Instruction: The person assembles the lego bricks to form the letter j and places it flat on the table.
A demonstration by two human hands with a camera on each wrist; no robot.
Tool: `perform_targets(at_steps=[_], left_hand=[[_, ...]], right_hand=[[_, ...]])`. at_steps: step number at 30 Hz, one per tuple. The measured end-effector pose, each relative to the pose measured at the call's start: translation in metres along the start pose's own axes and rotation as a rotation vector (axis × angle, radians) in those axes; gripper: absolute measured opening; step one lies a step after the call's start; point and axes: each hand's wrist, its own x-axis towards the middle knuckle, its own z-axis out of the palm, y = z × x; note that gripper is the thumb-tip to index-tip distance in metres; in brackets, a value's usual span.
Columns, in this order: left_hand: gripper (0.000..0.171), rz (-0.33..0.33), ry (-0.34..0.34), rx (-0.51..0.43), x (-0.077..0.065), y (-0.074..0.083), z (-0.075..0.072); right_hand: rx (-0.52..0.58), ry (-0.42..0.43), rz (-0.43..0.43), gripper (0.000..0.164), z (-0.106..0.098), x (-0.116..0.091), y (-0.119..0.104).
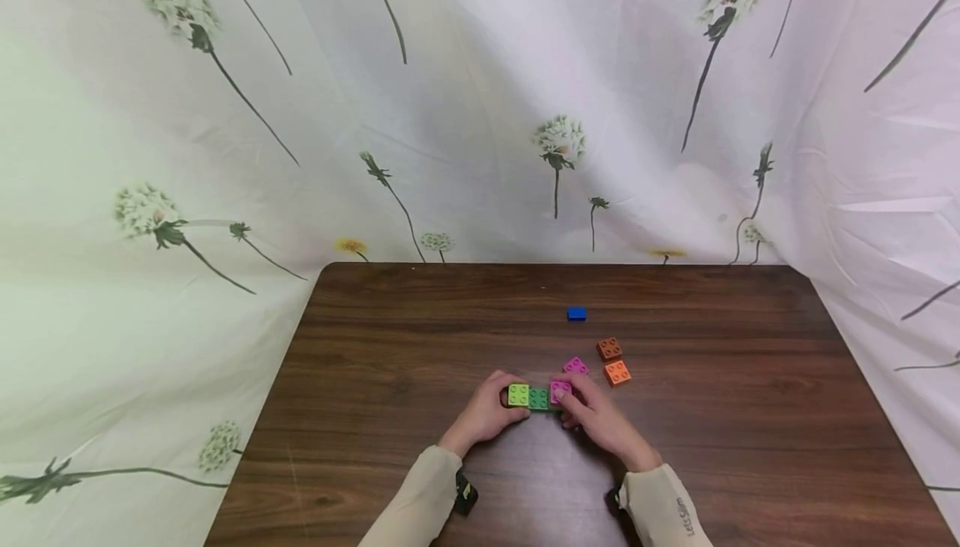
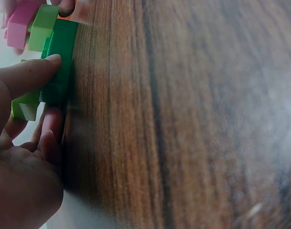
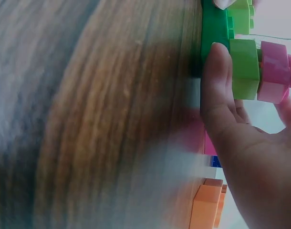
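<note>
A long dark green brick (image 1: pixel 538 399) lies low at the desk's middle, with one light green brick (image 1: pixel 518 394) on its left end and another light green brick (image 3: pixel 244 69) on its right, topped by a pink brick (image 3: pixel 273 67). The left hand (image 1: pixel 487 414) grips the left end, thumb against the dark green side; the right hand (image 1: pixel 597 418) grasps the right stack, one finger on the pink brick. This looks like a pressing step: a narrow gap seems to show beneath the pink brick, so the next move calls for even downward pressure while the left hand steadies the base.

Just past the right hand lies a loose pink brick (image 1: pixel 576 365); brown (image 1: pixel 610 348) and orange (image 1: pixel 617 373) bricks sit beside each other farther right, a blue brick (image 1: pixel 577 313) farther back. The desk (image 1: pixel 390 322) is dark, streaked wood grain, backed by pale, dandelion-printed cloth (image 1: pixel 465 113)
</note>
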Motion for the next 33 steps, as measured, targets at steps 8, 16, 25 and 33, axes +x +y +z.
perform_targets(at_steps=[8, 16, 25, 33], left_hand=[[0.037, 0.001, 0.000, 0.001, 0.0007, -0.0011, 0.0007], [0.037, 0.002, -0.005, -0.004, 0.0004, 0.0002, 0.0001], [0.037, -0.002, -0.004, 0.000, -0.0001, 0.0009, -0.0001], [0.037, -0.009, 0.002, 0.002, -0.0003, 0.0005, 0.0001]], right_hand=[[-0.001, -0.003, 0.017, 0.041, 0.0002, 0.0013, -0.0049], [0.003, 0.007, 0.019, 0.045, 0.0005, 0.0033, 0.0025], [-0.091, 0.055, -0.011, 0.036, 0.0043, 0.0028, -0.0012], [-0.085, 0.076, -0.024, 0.034, 0.0048, 0.0028, -0.0015]])
